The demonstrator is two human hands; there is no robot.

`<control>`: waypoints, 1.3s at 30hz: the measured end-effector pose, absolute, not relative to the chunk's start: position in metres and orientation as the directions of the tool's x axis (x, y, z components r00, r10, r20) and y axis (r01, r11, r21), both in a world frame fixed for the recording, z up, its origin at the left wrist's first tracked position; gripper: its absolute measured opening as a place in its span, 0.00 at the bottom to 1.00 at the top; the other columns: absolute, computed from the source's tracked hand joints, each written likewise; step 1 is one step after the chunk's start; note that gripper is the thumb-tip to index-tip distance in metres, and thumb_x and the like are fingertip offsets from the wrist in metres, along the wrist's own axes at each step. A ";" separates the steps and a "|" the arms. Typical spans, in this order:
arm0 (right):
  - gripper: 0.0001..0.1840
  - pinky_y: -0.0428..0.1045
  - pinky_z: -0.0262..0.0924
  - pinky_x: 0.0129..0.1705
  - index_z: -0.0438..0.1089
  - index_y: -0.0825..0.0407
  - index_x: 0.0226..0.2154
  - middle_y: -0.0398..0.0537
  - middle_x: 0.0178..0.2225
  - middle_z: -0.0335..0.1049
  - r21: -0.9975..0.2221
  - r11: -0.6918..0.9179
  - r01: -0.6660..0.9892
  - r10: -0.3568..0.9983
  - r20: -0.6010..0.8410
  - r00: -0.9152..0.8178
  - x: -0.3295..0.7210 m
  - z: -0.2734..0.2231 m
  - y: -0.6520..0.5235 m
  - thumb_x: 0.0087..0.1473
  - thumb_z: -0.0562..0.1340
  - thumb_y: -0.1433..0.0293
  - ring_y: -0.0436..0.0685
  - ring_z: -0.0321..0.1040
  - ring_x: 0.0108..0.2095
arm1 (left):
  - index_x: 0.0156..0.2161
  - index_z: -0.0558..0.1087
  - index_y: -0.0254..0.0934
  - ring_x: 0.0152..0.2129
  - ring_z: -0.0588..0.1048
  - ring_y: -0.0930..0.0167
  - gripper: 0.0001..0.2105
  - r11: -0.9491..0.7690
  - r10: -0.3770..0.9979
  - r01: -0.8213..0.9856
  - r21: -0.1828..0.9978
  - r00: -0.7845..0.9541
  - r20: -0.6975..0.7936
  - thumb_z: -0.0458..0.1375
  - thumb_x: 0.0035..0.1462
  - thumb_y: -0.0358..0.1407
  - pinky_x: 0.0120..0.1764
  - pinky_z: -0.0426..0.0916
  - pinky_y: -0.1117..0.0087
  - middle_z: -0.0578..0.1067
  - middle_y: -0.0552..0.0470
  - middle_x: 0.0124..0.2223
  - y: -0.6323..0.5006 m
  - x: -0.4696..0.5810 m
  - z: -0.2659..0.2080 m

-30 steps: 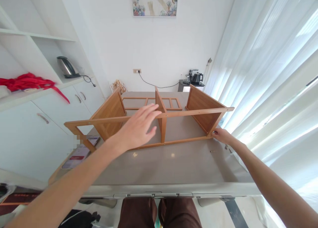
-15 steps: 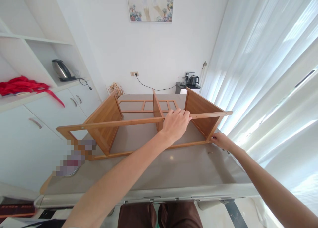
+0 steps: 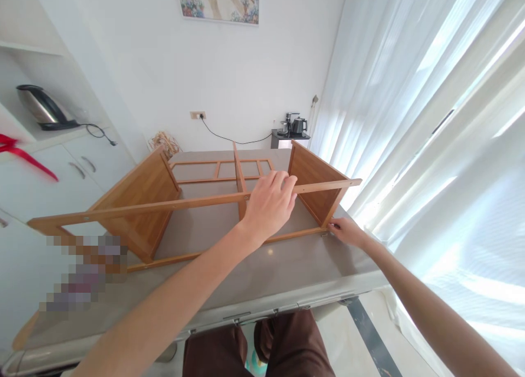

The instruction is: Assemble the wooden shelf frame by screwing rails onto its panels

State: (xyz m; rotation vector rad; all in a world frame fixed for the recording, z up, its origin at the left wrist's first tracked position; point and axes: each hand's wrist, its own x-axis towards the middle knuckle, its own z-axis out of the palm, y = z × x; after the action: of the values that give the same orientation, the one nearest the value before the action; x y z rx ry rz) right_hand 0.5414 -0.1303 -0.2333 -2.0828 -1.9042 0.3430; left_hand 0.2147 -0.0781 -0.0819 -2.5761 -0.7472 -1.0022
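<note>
A wooden shelf frame (image 3: 205, 200) lies on its side on the table, with upright boards between its long rails. My left hand (image 3: 270, 204) is closed over the upper rail, right of the middle board. At the frame's lower right corner, my right hand (image 3: 348, 230) has its fingers pinched together against the wood; whatever is in them is hidden. Just left of those fingertips is a small metal piece (image 3: 325, 234), perhaps a screw, too small to make out well.
The grey table (image 3: 246, 281) carries the frame, and a flat wooden lattice (image 3: 217, 170) lies behind it. A blurred-out patch covers the left end, where a person may be. White curtains (image 3: 389, 120) hang at right. A kettle (image 3: 41, 109) stands on the left shelf.
The view has swung right, so everything sits further left. My left hand stays on the upper rail, and my right hand remains at the lower right corner.
</note>
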 end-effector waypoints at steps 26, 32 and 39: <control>0.15 0.49 0.47 0.26 0.61 0.43 0.40 0.39 0.22 0.66 -0.437 -0.304 0.846 0.937 0.021 0.347 0.491 -0.252 -0.176 0.63 0.56 0.50 0.58 0.65 0.23 | 0.54 0.62 0.38 0.46 0.73 0.67 0.13 -0.618 0.781 0.269 0.738 0.312 0.541 0.46 0.67 0.32 0.48 0.71 0.63 0.70 0.40 0.55 0.006 0.385 -0.190; 0.13 0.48 0.44 0.26 0.57 0.46 0.38 0.40 0.27 0.71 -0.337 -0.396 0.854 0.899 0.047 0.435 0.483 -0.252 -0.172 0.66 0.53 0.55 0.57 0.69 0.26 | 0.60 0.66 0.43 0.57 0.66 0.66 0.28 -0.848 0.524 0.240 0.472 0.248 0.815 0.44 0.59 0.19 0.60 0.63 0.58 0.63 0.44 0.63 0.022 0.402 -0.151; 0.09 0.48 0.39 0.25 0.55 0.48 0.33 0.41 0.26 0.71 -0.227 -0.447 0.865 0.888 0.001 0.460 0.479 -0.248 -0.161 0.66 0.53 0.64 0.54 0.68 0.24 | 0.61 0.66 0.48 0.69 0.50 0.62 0.34 -0.970 0.240 0.140 0.198 0.664 0.708 0.43 0.55 0.15 0.67 0.54 0.48 0.58 0.49 0.69 0.023 0.380 -0.119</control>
State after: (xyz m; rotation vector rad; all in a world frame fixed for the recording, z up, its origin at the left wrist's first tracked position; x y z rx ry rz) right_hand 0.4788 -0.1612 -0.2478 -2.5116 -1.5285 0.1747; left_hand 0.3799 0.0232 -0.1190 -2.9806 -0.3421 -1.2974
